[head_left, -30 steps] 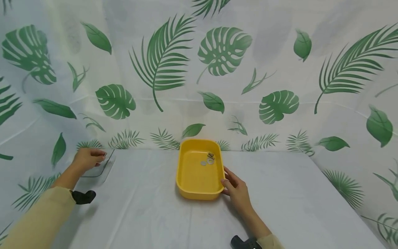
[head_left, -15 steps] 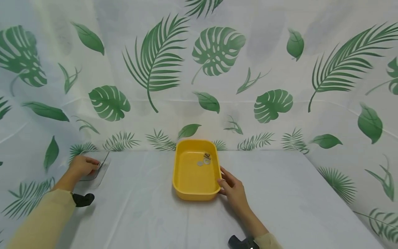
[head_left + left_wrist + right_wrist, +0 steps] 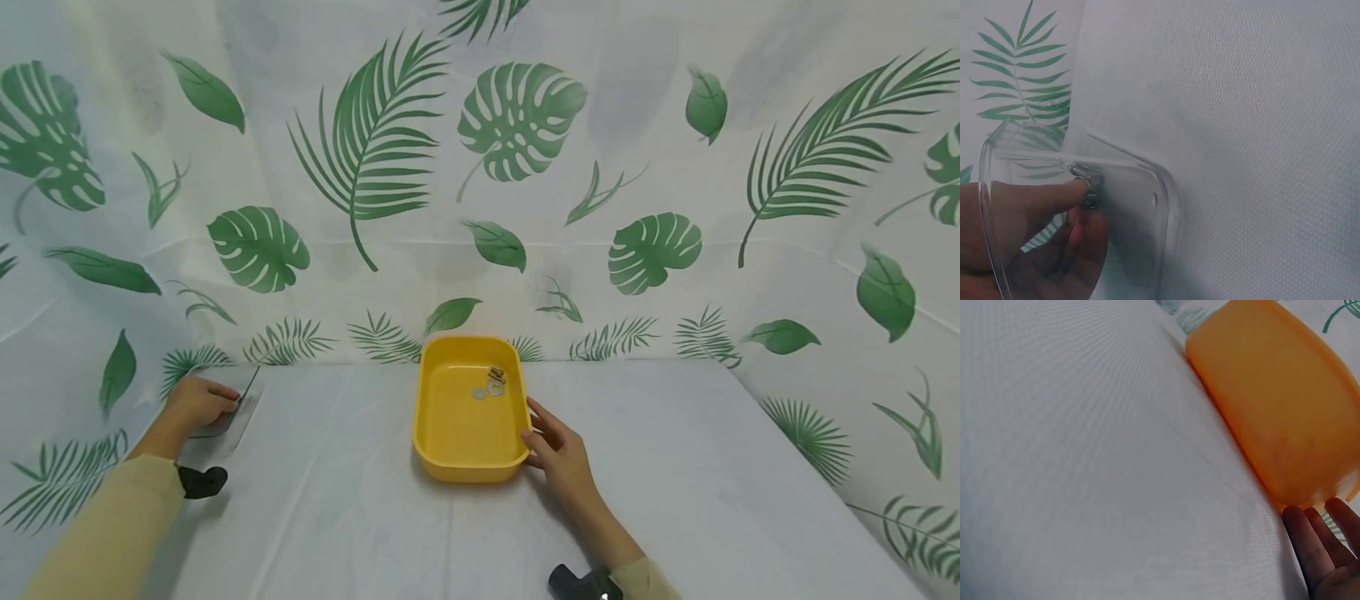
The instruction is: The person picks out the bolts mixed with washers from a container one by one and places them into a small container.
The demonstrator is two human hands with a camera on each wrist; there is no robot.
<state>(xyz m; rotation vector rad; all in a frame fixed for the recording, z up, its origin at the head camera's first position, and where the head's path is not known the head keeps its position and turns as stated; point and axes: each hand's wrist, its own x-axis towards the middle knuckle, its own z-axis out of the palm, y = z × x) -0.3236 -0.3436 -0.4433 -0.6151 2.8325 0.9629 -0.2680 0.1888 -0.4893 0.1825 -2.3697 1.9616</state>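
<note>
My left hand [image 3: 200, 402] is down inside a clear plastic box [image 3: 1163, 231] on the far left. Thumb and fingertips pinch a small shiny metal piece [image 3: 1087, 175], seen through the box wall in the left wrist view; its exact kind I cannot tell. In the middle stands a yellow tray [image 3: 450, 429]. Toward its back right lie a washer [image 3: 495, 388], a flat grey disc [image 3: 479, 393] and small brass-toned metal pieces [image 3: 497, 375]. My right hand [image 3: 562, 454] rests against the tray's right side, thumb at the rim, fairly straight fingers [image 3: 1307, 544] touching the outer wall.
A white cloth [image 3: 337, 517] covers the table. Behind it hangs a leaf-patterned white curtain [image 3: 555, 250], which runs along the back and both sides. Black camera mounts [image 3: 202, 482] sit on both wrists.
My left hand has dropped lower into the clear box. The right hand and tray keep their places against each other; the whole view has shifted slightly.
</note>
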